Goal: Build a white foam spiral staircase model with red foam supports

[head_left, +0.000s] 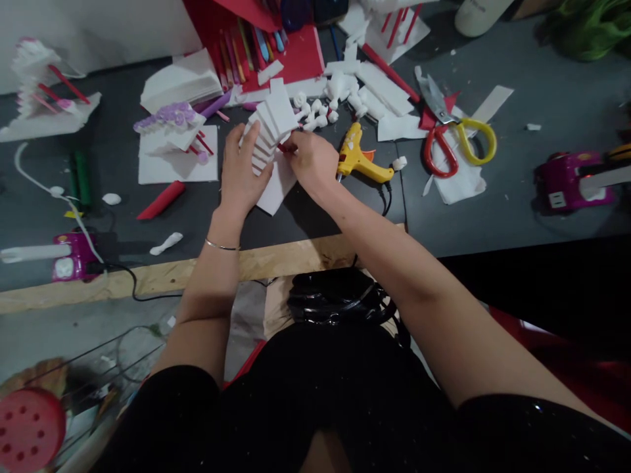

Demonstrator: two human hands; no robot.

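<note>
A small white stepped model (269,135), like a staircase of foam-board pieces, stands on a white base (276,190) over the dark table. My left hand (241,167) grips its left side, fingers on the steps and thumb near the lower edge. At the model's right side my right hand (313,161) is closed, pinching a thin red stick (284,148) beside the steps; the stick's far end is hidden. A yellow glue gun (362,157) lies just right of my right hand.
Scissors (446,121) with red and yellow handles lie on the right among white scraps. Similar models, one with a purple top (170,125), stand on the left. White sculpted pieces (340,89) and colored sticks (246,52) are behind. Purple devices (73,256) sit at both sides.
</note>
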